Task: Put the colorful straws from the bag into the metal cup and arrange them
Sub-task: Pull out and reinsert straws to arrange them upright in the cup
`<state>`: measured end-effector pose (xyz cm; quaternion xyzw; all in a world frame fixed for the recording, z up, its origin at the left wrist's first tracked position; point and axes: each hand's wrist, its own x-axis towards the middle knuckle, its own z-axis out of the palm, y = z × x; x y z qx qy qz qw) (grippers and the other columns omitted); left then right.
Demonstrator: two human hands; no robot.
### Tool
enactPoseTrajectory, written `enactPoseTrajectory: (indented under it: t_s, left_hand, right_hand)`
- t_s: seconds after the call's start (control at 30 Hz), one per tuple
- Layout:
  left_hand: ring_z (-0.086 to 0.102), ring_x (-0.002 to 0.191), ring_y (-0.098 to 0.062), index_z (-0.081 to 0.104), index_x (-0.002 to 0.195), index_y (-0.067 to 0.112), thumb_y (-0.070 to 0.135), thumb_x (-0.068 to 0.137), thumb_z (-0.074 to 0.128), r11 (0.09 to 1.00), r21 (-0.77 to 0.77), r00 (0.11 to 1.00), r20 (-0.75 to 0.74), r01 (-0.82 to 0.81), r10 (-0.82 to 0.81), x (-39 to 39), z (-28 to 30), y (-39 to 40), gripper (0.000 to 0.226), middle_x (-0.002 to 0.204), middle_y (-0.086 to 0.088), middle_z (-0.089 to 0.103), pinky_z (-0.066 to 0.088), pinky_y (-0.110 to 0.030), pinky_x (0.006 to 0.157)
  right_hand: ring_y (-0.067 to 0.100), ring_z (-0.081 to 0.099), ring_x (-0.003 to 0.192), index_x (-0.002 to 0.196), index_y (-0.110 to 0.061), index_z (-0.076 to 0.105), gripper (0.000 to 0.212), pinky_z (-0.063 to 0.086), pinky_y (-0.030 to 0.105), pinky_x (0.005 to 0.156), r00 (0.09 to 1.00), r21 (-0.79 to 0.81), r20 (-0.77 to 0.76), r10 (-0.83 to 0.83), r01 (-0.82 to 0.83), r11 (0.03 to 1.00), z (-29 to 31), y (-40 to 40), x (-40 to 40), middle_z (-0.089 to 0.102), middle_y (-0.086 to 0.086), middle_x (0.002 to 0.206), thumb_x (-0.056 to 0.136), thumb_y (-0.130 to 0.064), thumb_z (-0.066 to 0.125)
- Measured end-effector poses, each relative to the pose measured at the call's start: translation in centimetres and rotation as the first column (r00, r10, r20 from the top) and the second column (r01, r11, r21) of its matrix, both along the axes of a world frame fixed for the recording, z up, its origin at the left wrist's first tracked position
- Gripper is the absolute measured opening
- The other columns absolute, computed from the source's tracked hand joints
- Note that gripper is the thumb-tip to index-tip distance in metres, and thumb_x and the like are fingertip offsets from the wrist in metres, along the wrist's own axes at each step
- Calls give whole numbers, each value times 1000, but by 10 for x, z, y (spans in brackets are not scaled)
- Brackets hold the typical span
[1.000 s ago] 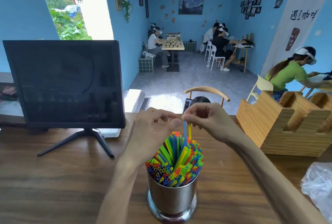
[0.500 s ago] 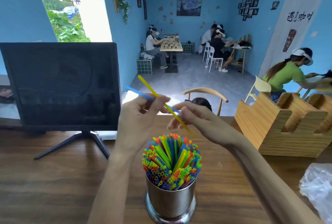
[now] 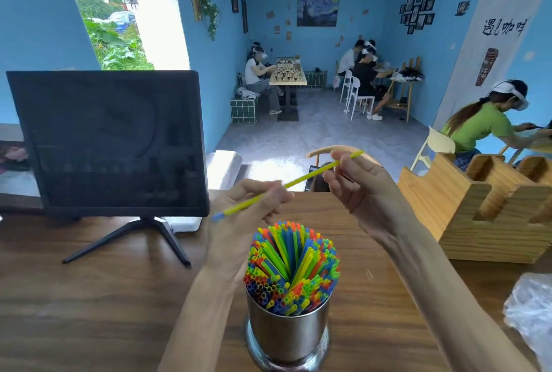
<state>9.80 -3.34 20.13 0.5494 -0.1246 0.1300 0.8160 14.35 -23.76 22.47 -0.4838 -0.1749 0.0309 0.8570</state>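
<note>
Over the wooden table (image 3: 89, 297), both hands pinch a yellow straw (image 3: 298, 182), seemingly tilted up-right.

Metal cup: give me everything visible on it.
The metal cup is a shiny steel-looking cylinder with a wider base ring, standing upright on the wooden table near its front edge. It is packed with colorful straws fanning above the rim. Neither hand touches it; both are raised behind it.

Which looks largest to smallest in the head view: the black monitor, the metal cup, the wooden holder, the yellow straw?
1. black monitor
2. wooden holder, partly cut off at the frame edge
3. metal cup, near the camera, so it looks enlarged
4. yellow straw
</note>
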Motion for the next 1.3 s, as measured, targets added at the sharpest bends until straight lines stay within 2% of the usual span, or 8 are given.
enactPoseTrajectory:
  t_s: [0.17, 0.33, 0.47, 0.6, 0.73, 0.87, 1.07, 1.3]
  left_hand:
    - [71, 106, -15, 78, 113, 27, 37, 74, 86, 964, 218, 986, 41, 150, -163, -4, -4, 10, 41, 111, -8, 77, 53, -20, 87]
    - [66, 110, -8, 74, 113, 37, 59, 82, 65, 970, 218, 995, 21, -104, 102, 2, -4, 27, 40, 115, 4, 75, 43, -28, 94]
    - [67, 111, -14, 76, 104, 41, 49, 83, 70, 922, 358, 989, 37, -146, 142, 6, -9, 21, 23, 108, 2, 75, 46, -28, 96]
    - [68, 101, -10, 76, 103, 41, 42, 88, 71, 852, 496, 986, 79, -168, 149, 5, -10, 14, 16, 101, 8, 76, 51, -29, 93]
    - [66, 94, 2, 77, 98, 38, 28, 93, 75, 784, 605, 990, 84, -142, 114, 5, -11, 15, 11, 97, 17, 75, 46, -12, 84]
    - [58, 109, 8, 76, 102, 42, 32, 91, 77, 638, 761, 994, 96, -113, 61, 5, -16, 20, 15, 106, 29, 70, 36, 0, 83]
    - [62, 113, -8, 73, 110, 48, 27, 90, 78, 559, 829, 999, 3, 18, -37, 12, -27, 18, 29, 113, 21, 68, 52, -42, 99]
    - [65, 111, -6, 74, 106, 44, 26, 96, 71, 634, 773, 1000, 3, -3, 1, 11, -30, 14, 21, 114, 20, 69, 55, -43, 96]
  right_hand:
    - [14, 75, 81, 77, -21, 80, 14, 59, 20, 69, 984, 81, 38, -171, 168, 983, 15, -4, 4, 76, -1, 86, 82, -27, 70]
    - [17, 73, 72, 103, -22, 72, 12, 60, 27, 64, 860, -162, 319, -399, 464, 871, 16, -16, 7, 76, 1, 82, 91, -23, 70]
    - [21, 74, 65, 115, -40, 58, 41, 58, 29, 58, 809, -402, 541, -229, 488, 775, -6, 9, -5, 73, 3, 82, 90, -12, 77]
    - [10, 68, 69, 91, -24, 75, 11, 52, 23, 63, 772, -648, 635, -20, 547, 530, -38, 26, -16, 71, -11, 78, 88, -33, 79]
    - [8, 64, 89, 83, -25, 82, 30, 46, 23, 73, 833, -716, 553, 28, 458, 527, -39, 17, -16, 73, -15, 85, 92, -48, 66]
    - [5, 64, 89, 99, -38, 75, 20, 49, 18, 74, 890, -720, 456, -9, 375, 585, -35, -7, -6, 70, -15, 95, 91, -54, 67]
    - [11, 54, 120, 144, -41, 36, 97, 49, 29, 95, 896, -895, 64, 439, -144, 423, -46, -37, 1, 49, -11, 134, 63, -61, 86]
    - [27, 61, 122, 130, -37, 57, 62, 53, 46, 104, 961, -704, -44, 274, -225, 674, -75, -12, -4, 59, 4, 132, 74, -51, 81]
